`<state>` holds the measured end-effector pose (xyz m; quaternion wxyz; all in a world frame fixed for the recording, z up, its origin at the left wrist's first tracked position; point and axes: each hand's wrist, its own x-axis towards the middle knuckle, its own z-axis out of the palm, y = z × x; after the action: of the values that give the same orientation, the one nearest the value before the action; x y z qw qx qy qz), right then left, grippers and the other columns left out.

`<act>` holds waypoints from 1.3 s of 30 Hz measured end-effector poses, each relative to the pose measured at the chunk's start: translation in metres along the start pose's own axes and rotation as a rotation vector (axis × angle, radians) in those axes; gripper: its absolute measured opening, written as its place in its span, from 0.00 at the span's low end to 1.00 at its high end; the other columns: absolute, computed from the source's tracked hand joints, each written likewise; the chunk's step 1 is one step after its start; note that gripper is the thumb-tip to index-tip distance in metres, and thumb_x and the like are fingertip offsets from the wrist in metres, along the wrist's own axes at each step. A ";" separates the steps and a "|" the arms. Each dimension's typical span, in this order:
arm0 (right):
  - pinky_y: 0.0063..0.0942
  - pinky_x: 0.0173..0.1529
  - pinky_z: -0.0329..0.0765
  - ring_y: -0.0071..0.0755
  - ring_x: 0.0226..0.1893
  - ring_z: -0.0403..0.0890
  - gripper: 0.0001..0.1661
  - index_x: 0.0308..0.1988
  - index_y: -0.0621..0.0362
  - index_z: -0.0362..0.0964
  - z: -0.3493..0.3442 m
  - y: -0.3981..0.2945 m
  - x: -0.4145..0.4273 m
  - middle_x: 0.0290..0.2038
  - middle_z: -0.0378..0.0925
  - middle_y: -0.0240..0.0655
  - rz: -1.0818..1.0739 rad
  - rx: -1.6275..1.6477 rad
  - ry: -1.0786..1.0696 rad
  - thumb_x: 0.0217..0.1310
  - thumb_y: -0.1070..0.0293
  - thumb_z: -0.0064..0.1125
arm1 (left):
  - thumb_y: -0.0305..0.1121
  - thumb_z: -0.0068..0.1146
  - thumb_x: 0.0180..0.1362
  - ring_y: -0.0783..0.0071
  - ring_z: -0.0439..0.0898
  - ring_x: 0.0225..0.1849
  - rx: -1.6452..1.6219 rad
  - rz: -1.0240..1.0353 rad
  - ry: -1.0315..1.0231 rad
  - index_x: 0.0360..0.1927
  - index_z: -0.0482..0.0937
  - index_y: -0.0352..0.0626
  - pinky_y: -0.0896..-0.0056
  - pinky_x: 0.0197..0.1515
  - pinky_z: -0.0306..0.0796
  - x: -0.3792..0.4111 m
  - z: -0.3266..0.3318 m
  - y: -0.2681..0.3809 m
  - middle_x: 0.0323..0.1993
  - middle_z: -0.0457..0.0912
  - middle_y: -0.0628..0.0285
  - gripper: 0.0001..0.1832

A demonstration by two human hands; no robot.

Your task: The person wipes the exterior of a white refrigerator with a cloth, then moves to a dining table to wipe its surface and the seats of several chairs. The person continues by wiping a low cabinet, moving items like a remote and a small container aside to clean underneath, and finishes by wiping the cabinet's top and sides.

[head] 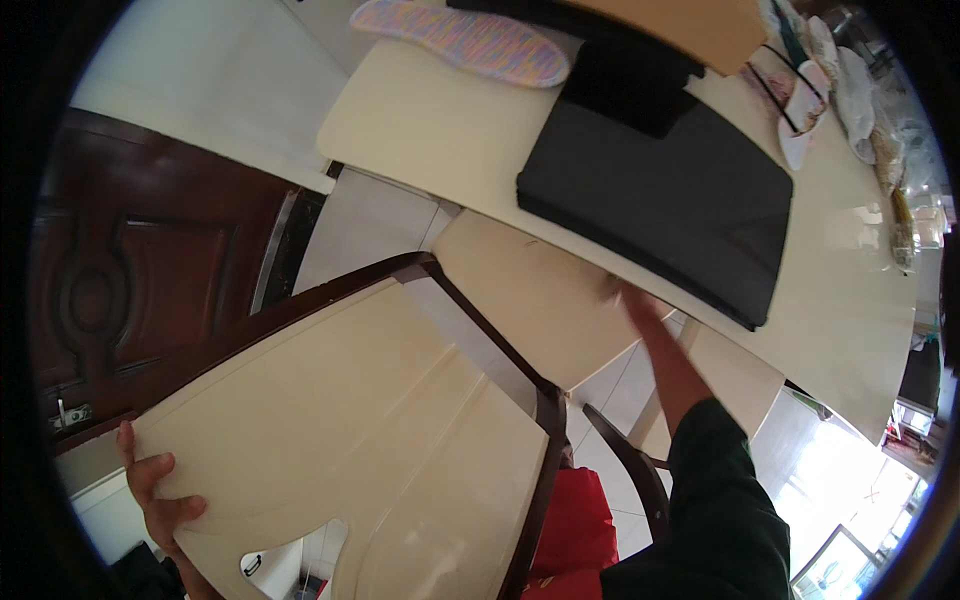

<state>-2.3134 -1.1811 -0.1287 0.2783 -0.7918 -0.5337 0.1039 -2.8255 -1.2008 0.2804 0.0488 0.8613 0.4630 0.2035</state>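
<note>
My left hand [159,484] holds the left edge of a large cream moulded panel [322,420], its fingers spread over the face. The panel has a dark wooden rim [487,330] and a rounded cutout near the bottom; it looks like part of a chair. My right hand [626,292] is blurred just below the front edge of the cream table [427,127], its far part partly out of sight. It is in front of a pale board [525,285] under the tabletop. Whether it grips anything is unclear.
A flat black slab [652,187] lies on the table under a brown cardboard piece [682,30]. A multicoloured insole [465,41] is at the back left. Plastic bags [855,105] line the right. A dark curved wooden piece [634,465] and red fabric [574,517] are below. A brown door [150,262] is left.
</note>
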 end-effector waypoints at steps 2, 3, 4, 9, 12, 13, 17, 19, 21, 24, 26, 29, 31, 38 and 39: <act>0.31 0.61 0.62 0.35 0.55 0.68 0.21 0.53 0.56 0.66 0.026 -0.006 0.056 0.53 0.70 0.36 0.080 -0.328 0.003 0.63 0.60 0.42 | 0.53 0.49 0.53 0.46 0.50 0.66 -0.015 -0.035 0.012 0.31 0.71 0.63 0.41 0.66 0.51 -0.011 0.004 -0.010 0.50 0.65 0.67 0.11; 0.32 0.60 0.63 0.35 0.55 0.69 0.20 0.52 0.56 0.66 0.050 -0.024 0.059 0.52 0.70 0.36 0.086 -0.385 -0.033 0.63 0.61 0.42 | 0.53 0.49 0.53 0.46 0.50 0.66 -0.020 -0.046 0.001 0.32 0.71 0.64 0.41 0.67 0.50 -0.012 -0.002 -0.012 0.50 0.65 0.68 0.10; 0.32 0.60 0.63 0.35 0.55 0.69 0.19 0.51 0.56 0.66 0.078 -0.050 0.048 0.52 0.70 0.36 0.039 -0.400 -0.085 0.62 0.62 0.42 | 0.53 0.50 0.53 0.47 0.50 0.66 -0.015 -0.065 -0.007 0.32 0.71 0.65 0.40 0.67 0.50 -0.013 -0.010 -0.007 0.50 0.65 0.69 0.09; 0.32 0.59 0.65 0.32 0.54 0.69 0.14 0.42 0.57 0.71 0.124 -0.118 -0.129 0.49 0.73 0.31 -0.647 0.141 -0.886 0.57 0.69 0.44 | 0.48 0.55 0.52 0.53 0.49 0.67 -0.038 -0.139 0.083 0.30 0.72 0.71 0.42 0.68 0.49 -0.014 0.012 -0.005 0.51 0.66 0.74 0.04; 0.30 0.60 0.64 0.35 0.54 0.70 0.12 0.40 0.56 0.74 0.123 -0.076 -0.139 0.51 0.72 0.34 -0.927 0.317 -1.165 0.59 0.69 0.45 | 0.49 0.56 0.49 0.54 0.49 0.67 -0.097 -0.170 0.065 0.30 0.73 0.73 0.44 0.68 0.50 -0.028 -0.002 -0.012 0.52 0.66 0.74 0.06; 0.30 0.53 0.69 0.32 0.51 0.71 0.14 0.45 0.54 0.72 0.098 -0.110 -0.102 0.49 0.73 0.32 -0.350 0.562 -1.213 0.63 0.66 0.44 | 0.50 0.57 0.48 0.54 0.49 0.67 -0.056 -0.179 0.085 0.30 0.73 0.73 0.44 0.68 0.51 -0.035 -0.006 -0.009 0.52 0.66 0.74 0.06; 0.33 0.45 0.74 0.35 0.46 0.74 0.17 0.50 0.55 0.69 0.061 -0.096 0.067 0.47 0.74 0.34 -0.183 0.023 -0.118 0.63 0.64 0.43 | 0.48 0.57 0.48 0.54 0.49 0.67 -0.097 -0.150 0.095 0.31 0.76 0.74 0.45 0.65 0.57 -0.023 0.008 -0.004 0.54 0.66 0.73 0.06; 0.36 0.45 0.74 0.39 0.45 0.75 0.18 0.49 0.57 0.68 0.078 -0.089 0.111 0.46 0.74 0.36 -0.118 -0.360 -0.028 0.61 0.66 0.44 | 0.47 0.57 0.49 0.54 0.49 0.67 -0.138 -0.105 0.101 0.32 0.76 0.74 0.45 0.64 0.58 -0.017 0.015 -0.011 0.56 0.65 0.73 0.06; 0.38 0.45 0.74 0.43 0.44 0.75 0.18 0.49 0.59 0.67 0.120 -0.125 0.083 0.46 0.74 0.39 -0.171 -0.464 -0.141 0.59 0.67 0.45 | 0.46 0.57 0.50 0.55 0.48 0.68 -0.126 -0.119 0.060 0.33 0.75 0.75 0.45 0.64 0.58 -0.019 0.006 -0.010 0.57 0.64 0.73 0.06; 0.42 0.45 0.75 0.49 0.42 0.77 0.19 0.49 0.62 0.66 0.142 -0.182 -0.025 0.46 0.74 0.42 -0.613 -0.592 -0.562 0.55 0.69 0.46 | 0.45 0.58 0.49 0.56 0.48 0.68 -0.156 -0.204 0.130 0.31 0.75 0.75 0.46 0.65 0.58 -0.017 0.013 0.001 0.57 0.64 0.73 0.06; 0.40 0.45 0.73 0.47 0.40 0.76 0.15 0.42 0.59 0.67 0.140 -0.146 -0.092 0.40 0.74 0.40 -1.002 -0.356 -0.606 0.49 0.73 0.46 | 0.45 0.58 0.49 0.56 0.49 0.68 -0.210 -0.304 0.195 0.31 0.74 0.75 0.46 0.65 0.58 -0.004 0.027 0.013 0.56 0.65 0.72 0.06; 0.38 0.44 0.74 0.46 0.39 0.76 0.14 0.37 0.57 0.72 0.123 -0.113 -0.122 0.36 0.76 0.38 -0.914 0.019 -0.850 0.44 0.76 0.52 | 0.46 0.59 0.47 0.55 0.50 0.67 -0.219 -0.250 0.228 0.30 0.73 0.73 0.46 0.64 0.59 -0.011 0.025 0.008 0.54 0.65 0.72 0.07; 0.35 0.48 0.73 0.47 0.44 0.75 0.18 0.40 0.57 0.74 0.088 -0.138 -0.112 0.38 0.78 0.38 -0.425 0.378 -0.622 0.43 0.78 0.56 | 0.46 0.59 0.46 0.55 0.52 0.67 -0.204 -0.155 0.246 0.28 0.73 0.70 0.47 0.63 0.60 -0.020 0.027 -0.003 0.53 0.67 0.71 0.07; 0.37 0.64 0.56 0.45 0.62 0.60 0.25 0.59 0.60 0.60 -0.057 -0.407 -0.091 0.61 0.60 0.42 -0.844 1.177 -0.541 0.69 0.60 0.34 | 0.41 0.61 0.43 0.53 0.54 0.66 -0.654 -0.401 0.220 0.28 0.73 0.66 0.46 0.62 0.62 -0.023 0.010 -0.016 0.50 0.70 0.67 0.08; 0.40 0.66 0.53 0.46 0.63 0.59 0.25 0.59 0.61 0.59 -0.082 -0.424 -0.100 0.61 0.60 0.45 -0.914 0.980 -0.474 0.67 0.62 0.33 | 0.41 0.60 0.43 0.54 0.54 0.67 -0.714 -0.442 0.254 0.27 0.73 0.67 0.47 0.62 0.61 -0.021 0.015 -0.016 0.52 0.68 0.67 0.08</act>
<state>-2.6502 -1.1815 0.1592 0.4944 -0.2286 -0.7505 0.3742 -2.8423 -1.2068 0.2555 0.3286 0.6388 0.5390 0.4398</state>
